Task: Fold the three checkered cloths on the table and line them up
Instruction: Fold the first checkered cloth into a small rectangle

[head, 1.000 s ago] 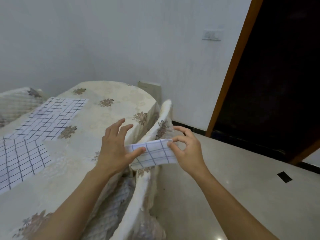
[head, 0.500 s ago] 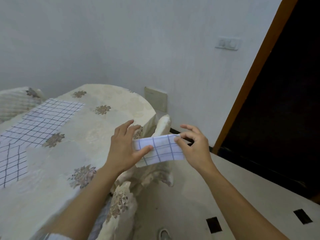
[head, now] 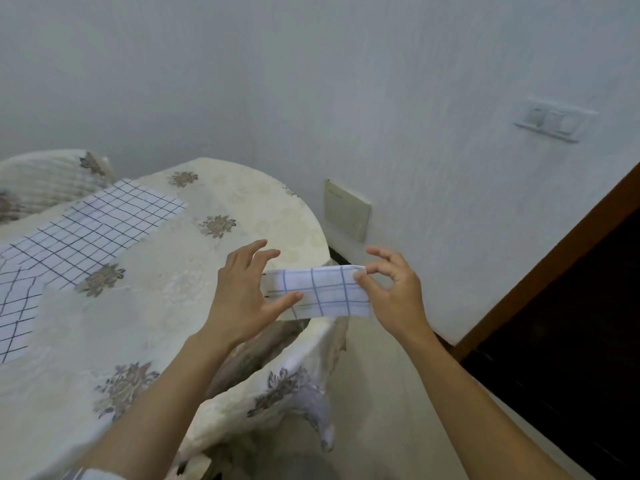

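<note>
A small folded white cloth with blue checks (head: 323, 292) hangs in the air between my hands, just past the table's right edge. My left hand (head: 244, 299) pinches its left end with the thumb underneath and the fingers spread above. My right hand (head: 393, 292) pinches its upper right corner between thumb and forefinger. A large checkered cloth (head: 93, 228) lies flat on the table's far left. A second checkered cloth (head: 15, 317) lies flat at the left edge of view, overlapping it.
The round table (head: 194, 306) wears a cream cloth with brown flowers. A covered chair (head: 277, 382) stands under my hands, another chair (head: 41, 181) at far left. The wall has a panel (head: 346, 209) and a switch (head: 552, 121). A dark doorway (head: 571, 323) is right.
The view has swung left and up, bringing the table closer. My hands have carried the folded cloth toward the table's right edge, keeping the same hold.
</note>
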